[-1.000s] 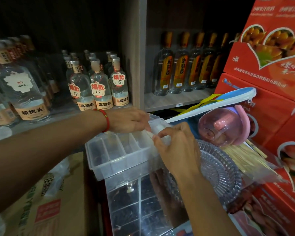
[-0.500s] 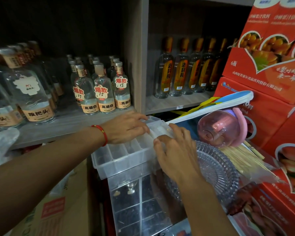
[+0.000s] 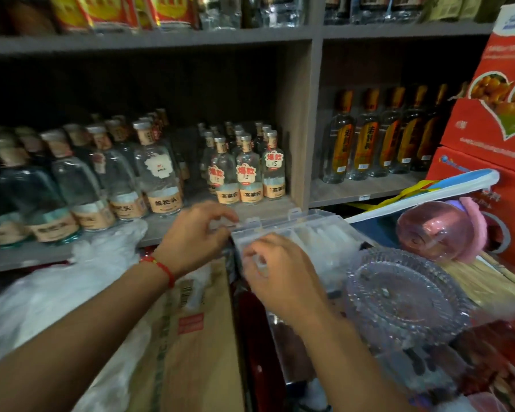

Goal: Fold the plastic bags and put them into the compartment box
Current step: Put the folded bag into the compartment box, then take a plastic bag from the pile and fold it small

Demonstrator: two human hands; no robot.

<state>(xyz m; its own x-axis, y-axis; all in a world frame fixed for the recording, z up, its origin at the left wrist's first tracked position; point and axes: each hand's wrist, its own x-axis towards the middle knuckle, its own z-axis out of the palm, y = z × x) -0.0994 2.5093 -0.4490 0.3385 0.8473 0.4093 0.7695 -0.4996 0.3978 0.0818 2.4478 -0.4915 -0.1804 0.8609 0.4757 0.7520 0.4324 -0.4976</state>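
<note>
A clear plastic compartment box (image 3: 295, 233) sits below the front edge of a grey shelf (image 3: 191, 221) of liquor bottles (image 3: 246, 171), beside a ribbed glass dish (image 3: 405, 295). Its lid now lies over it, with two small latch tabs along the far edge; pale folded plastic bags (image 3: 318, 236) show through the lid in the long slots on the right side. The frame is motion-blurred, so the dividers are hard to make out.

The left hand (image 3: 197, 236), with a red cord at the wrist, is at the box's left far corner, fingers curled and pinching something clear and small there; whether it is the lid edge or a latch cannot be told. The right hand (image 3: 280, 275) rests on the box's near left part, fingers bent over a small clear piece that it appears to pinch.

Half a second ago the box stood open with its empty cells visible and both hands pressing into the right-side slots; now the cells are covered and both hands have shifted to the left end. A heap of loose white plastic bags (image 3: 81, 281) lies at the left, over a cardboard carton (image 3: 197, 352).
</note>
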